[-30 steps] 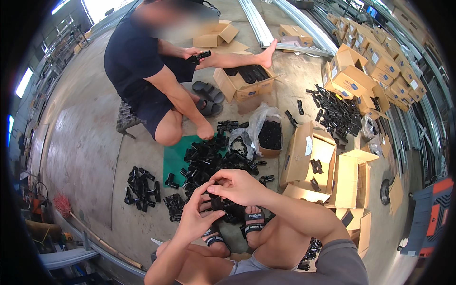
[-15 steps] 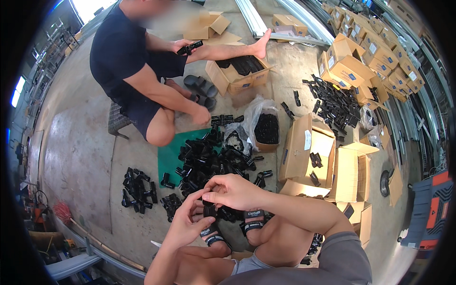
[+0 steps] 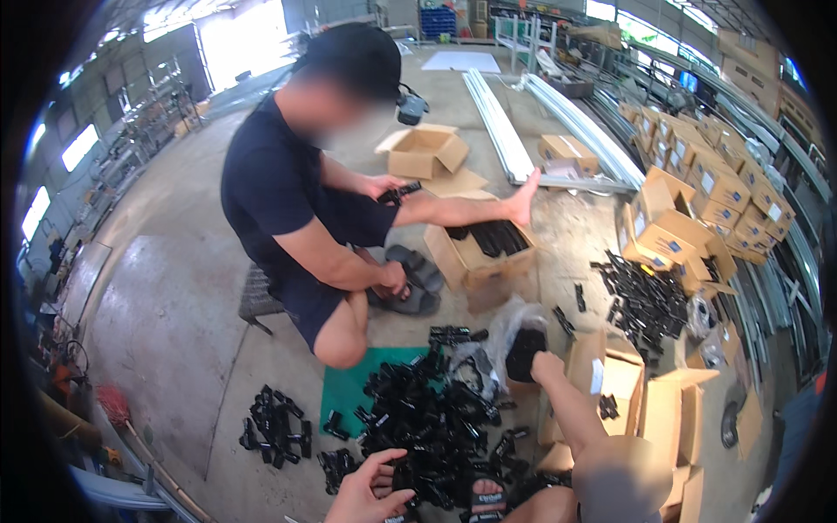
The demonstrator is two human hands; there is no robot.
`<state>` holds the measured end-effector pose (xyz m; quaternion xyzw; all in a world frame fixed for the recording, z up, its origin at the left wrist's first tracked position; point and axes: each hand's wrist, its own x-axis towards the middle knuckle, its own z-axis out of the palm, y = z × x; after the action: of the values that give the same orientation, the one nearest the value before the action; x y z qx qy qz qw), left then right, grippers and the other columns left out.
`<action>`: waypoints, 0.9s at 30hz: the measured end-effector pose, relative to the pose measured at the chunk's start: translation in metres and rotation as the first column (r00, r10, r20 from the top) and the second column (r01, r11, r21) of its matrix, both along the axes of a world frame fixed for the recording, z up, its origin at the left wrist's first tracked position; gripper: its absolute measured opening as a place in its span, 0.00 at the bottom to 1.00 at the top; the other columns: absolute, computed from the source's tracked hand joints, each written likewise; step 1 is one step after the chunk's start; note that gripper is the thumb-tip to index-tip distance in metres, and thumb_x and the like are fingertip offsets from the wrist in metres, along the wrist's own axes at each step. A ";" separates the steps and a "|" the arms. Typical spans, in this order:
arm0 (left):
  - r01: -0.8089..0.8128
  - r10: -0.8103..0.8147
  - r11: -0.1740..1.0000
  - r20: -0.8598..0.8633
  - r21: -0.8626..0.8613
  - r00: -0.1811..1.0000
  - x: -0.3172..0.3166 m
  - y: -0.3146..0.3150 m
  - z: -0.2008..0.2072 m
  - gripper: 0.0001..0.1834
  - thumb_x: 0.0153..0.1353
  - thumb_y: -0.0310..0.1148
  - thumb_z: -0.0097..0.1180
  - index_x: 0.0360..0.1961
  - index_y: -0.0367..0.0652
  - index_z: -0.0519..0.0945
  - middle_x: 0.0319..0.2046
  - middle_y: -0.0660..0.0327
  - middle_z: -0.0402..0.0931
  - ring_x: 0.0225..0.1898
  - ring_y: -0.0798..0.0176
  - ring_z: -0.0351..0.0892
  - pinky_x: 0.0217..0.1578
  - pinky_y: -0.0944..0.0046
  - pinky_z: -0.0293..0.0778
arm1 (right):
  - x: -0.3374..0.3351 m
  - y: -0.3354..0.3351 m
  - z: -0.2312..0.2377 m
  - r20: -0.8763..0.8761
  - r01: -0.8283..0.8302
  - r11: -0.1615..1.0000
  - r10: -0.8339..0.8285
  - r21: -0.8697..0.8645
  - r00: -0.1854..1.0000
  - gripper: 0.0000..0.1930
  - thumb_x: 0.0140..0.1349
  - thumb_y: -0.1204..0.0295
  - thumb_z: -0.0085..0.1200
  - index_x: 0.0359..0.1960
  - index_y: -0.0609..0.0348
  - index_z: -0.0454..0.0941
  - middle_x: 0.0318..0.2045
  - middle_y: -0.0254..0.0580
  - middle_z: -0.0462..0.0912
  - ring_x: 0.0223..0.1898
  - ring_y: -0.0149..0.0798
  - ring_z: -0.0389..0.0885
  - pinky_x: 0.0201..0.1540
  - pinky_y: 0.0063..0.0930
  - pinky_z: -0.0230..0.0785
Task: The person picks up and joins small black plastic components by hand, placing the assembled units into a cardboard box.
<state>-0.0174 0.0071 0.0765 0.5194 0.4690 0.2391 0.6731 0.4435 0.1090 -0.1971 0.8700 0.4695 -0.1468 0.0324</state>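
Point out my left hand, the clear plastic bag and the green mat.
left hand (image 3: 373, 497), head view, back of the hand
clear plastic bag (image 3: 510, 324), head view, upper crumpled edge
green mat (image 3: 347, 388), head view, bare left part

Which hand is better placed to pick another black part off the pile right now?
Probably the left. The left hand rests on the near edge of the pile of black parts, fingers spread over it. The right hand is stretched away to the clear bag of black pieces beyond the pile.

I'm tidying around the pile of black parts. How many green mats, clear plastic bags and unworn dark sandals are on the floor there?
Green mat: 1
Clear plastic bag: 1
Dark sandals: 2
Total: 4
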 end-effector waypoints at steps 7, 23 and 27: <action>-0.017 0.023 0.998 -0.124 0.053 0.992 -0.005 0.018 -0.025 0.39 0.55 0.11 0.62 0.67 0.49 0.69 0.44 0.60 0.76 0.45 0.66 0.80 0.45 0.66 0.80 | 0.010 -0.002 -0.069 0.436 -0.038 0.993 0.083 -0.110 0.896 0.12 0.64 0.69 0.51 0.37 0.49 0.90 0.44 0.43 0.87 0.54 0.44 0.79 0.61 0.44 0.57; 0.067 -0.039 0.994 -0.298 0.084 0.954 -0.006 0.025 -0.042 0.36 0.60 0.28 0.68 0.68 0.58 0.69 0.46 0.56 0.78 0.45 0.65 0.82 0.50 0.63 0.81 | 0.006 -0.009 -0.088 0.383 -0.285 0.958 0.271 -0.022 0.883 0.10 0.61 0.71 0.53 0.29 0.51 0.89 0.32 0.43 0.88 0.45 0.43 0.82 0.47 0.38 0.69; 0.073 -0.026 0.988 -0.319 0.138 0.947 -0.005 0.025 -0.037 0.36 0.59 0.29 0.68 0.68 0.59 0.69 0.45 0.56 0.79 0.45 0.64 0.82 0.51 0.63 0.80 | 0.015 -0.012 -0.088 0.336 -0.308 0.946 0.261 0.096 0.905 0.08 0.57 0.73 0.54 0.27 0.56 0.87 0.32 0.47 0.87 0.42 0.47 0.81 0.45 0.43 0.71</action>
<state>-0.0226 0.0326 0.0392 0.6112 0.5385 0.1700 0.5545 0.4584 0.0967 -0.2854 0.8042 0.5897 0.0369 0.0645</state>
